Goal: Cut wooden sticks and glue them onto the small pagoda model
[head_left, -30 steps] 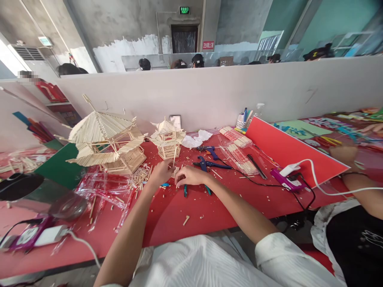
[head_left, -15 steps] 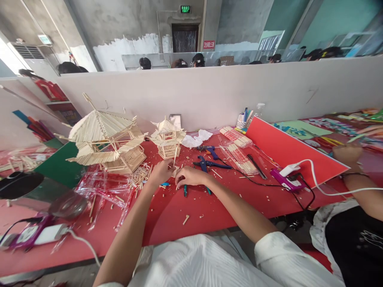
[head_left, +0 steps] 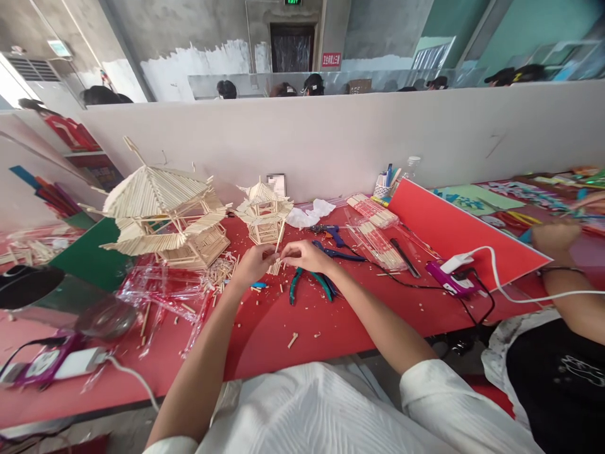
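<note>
My left hand (head_left: 255,263) is closed, its fingertips pinched at the lower end of a thin wooden stick (head_left: 281,234). The stick stands nearly upright, leaning slightly right. From the other side my right hand (head_left: 307,255) meets it, thumb and fingers pinched at the same spot; the exact contact is partly hidden. Just below the fingertips lies a small row of short wooden sticks (head_left: 274,268). Green-handled pliers (head_left: 326,289) rest beneath my right wrist. Behind my hands stands a small stick pavilion (head_left: 263,214), with a larger stick pavilion (head_left: 165,217) to its left.
A glue gun (head_left: 333,234) and blue-handled cutters (head_left: 343,253) lie to the right, near packs of sticks (head_left: 378,243). A red board (head_left: 454,233) leans beside a purple power strip (head_left: 452,280). Crumpled plastic wrap (head_left: 165,287) lies left. A co-worker's arm (head_left: 562,252) is at far right.
My hands have lifted slightly and drawn together at the stick, which now leans right. More of the green pliers' handles shows. The view has tilted down a little.
</note>
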`<state>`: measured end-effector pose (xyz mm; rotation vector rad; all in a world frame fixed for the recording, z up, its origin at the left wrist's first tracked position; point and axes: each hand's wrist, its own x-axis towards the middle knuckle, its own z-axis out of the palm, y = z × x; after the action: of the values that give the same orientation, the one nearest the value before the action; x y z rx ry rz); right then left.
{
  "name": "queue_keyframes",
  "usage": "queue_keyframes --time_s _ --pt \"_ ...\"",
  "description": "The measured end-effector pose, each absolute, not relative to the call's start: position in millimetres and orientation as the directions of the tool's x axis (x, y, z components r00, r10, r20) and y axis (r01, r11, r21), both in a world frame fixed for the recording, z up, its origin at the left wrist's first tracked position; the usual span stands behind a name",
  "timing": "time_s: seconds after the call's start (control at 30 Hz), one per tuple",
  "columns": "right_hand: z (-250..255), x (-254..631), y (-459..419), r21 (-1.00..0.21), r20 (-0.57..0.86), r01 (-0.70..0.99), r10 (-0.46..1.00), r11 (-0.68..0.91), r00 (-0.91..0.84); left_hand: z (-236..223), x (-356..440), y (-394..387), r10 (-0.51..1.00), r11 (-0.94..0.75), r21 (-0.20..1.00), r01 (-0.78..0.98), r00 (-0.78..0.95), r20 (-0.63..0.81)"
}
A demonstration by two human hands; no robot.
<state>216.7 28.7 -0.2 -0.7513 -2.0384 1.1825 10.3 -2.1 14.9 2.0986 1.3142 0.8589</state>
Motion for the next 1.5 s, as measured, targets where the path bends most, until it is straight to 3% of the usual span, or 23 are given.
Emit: queue_keyframes --time_s 0.13,0.27,0.47,0.6,0.67,0.73,0.83,1.0,1.2,1.5 --pt "-1 220 35 -0.893 0.312 0.112 0.779 0.436 -0.543 18 17 -5 0.926 -0.358 0.777 0.517 0.307 0.222" --pt "-4 216 34 -0.922 0.314 0.044 0.809 0.385 -0.497 19 23 -9 0.944 -0.32 0.769 0.554 0.25 0.213" --pt "-9 208 31 -0.939 0.306 -0.012 0.817 0.345 -0.488 21 24 -13 0.947 -0.32 0.658 0.681 0.222 0.231" --pt "-7 211 35 -0.94 0.306 0.0 0.845 0.34 -0.438 32 28 -26 0.947 -0.318 0.509 0.8 0.237 0.219" --pt "-4 216 38 -0.936 0.312 0.023 0.86 0.351 -0.403 39 32 -42 0.936 -0.351 0.388 0.852 0.302 0.183" --pt "-1 221 41 -0.929 0.329 0.035 0.867 0.368 -0.374 42 36 -64 0.889 -0.448 0.34 0.827 0.452 0.071" --pt "1 227 44 -0.922 0.355 0.019 0.864 0.386 -0.358 36 41 -100 0.749 -0.582 0.404 0.706 0.659 -0.073" --pt "2 226 43 -0.925 0.353 0.002 0.862 0.38 -0.365 10 43 -135 0.689 -0.641 0.436 0.631 0.724 -0.035" --pt "2 226 44 -0.923 0.348 0.024 0.863 0.383 -0.367 -2 22 -134 0.762 -0.599 0.426 0.678 0.646 0.045" --pt "3 229 45 -0.91 0.367 0.044 0.851 0.412 -0.376 1 -67 -105 0.923 -0.376 0.185 0.908 0.349 0.162"
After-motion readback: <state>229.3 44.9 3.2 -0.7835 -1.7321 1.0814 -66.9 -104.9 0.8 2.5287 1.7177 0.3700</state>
